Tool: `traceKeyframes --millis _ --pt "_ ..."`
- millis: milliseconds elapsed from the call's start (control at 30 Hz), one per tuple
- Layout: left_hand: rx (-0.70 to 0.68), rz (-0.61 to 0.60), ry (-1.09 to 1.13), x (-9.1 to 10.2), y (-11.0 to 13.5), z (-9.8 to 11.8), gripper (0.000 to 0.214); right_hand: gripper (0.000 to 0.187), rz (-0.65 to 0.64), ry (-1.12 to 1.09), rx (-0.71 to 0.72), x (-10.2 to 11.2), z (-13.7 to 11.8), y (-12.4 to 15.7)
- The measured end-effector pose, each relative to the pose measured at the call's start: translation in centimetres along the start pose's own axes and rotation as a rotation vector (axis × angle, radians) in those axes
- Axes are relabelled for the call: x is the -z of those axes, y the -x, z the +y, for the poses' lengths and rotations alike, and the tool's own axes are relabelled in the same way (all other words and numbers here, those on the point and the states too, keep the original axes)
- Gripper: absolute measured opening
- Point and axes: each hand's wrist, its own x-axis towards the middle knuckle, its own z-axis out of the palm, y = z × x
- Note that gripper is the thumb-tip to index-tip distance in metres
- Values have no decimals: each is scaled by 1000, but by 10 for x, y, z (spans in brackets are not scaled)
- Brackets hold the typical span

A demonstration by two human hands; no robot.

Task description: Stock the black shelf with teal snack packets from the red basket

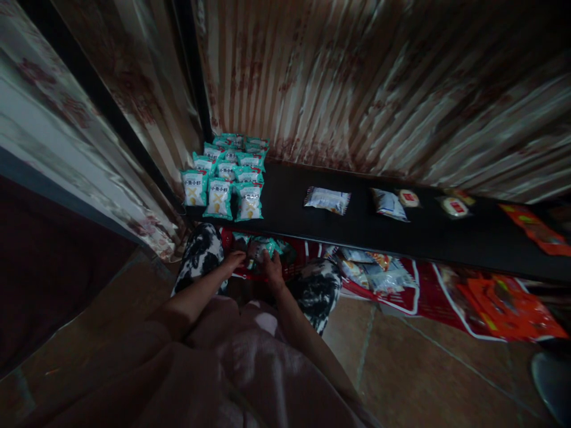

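My left hand (232, 261) and my right hand (271, 266) reach down between my knees into a red basket (298, 257) under the black shelf (294, 205). Both hands have their fingers curled on teal snack packets (263, 245) in that basket. On the shelf's left end, several matching teal snack packets (232, 175) stand in neat rows against the corner.
Further along the shelf lie a white packet (327, 200), a bluish packet (389, 204), small round packs (454, 207) and orange packets (537, 229). Below it are baskets of mixed snacks (379, 273) and orange packets (508, 300). Corrugated metal wall behind; tiled floor at right.
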Motion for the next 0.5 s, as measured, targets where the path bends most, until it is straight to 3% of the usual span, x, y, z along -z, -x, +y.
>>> traceKeyframes --millis 133,500 --pt "6 35 21 -1 3 3 29 76 5 -77 -53 0 0 10" --pt "42 4 44 -2 6 10 50 66 3 -117 -131 12 -13 21"
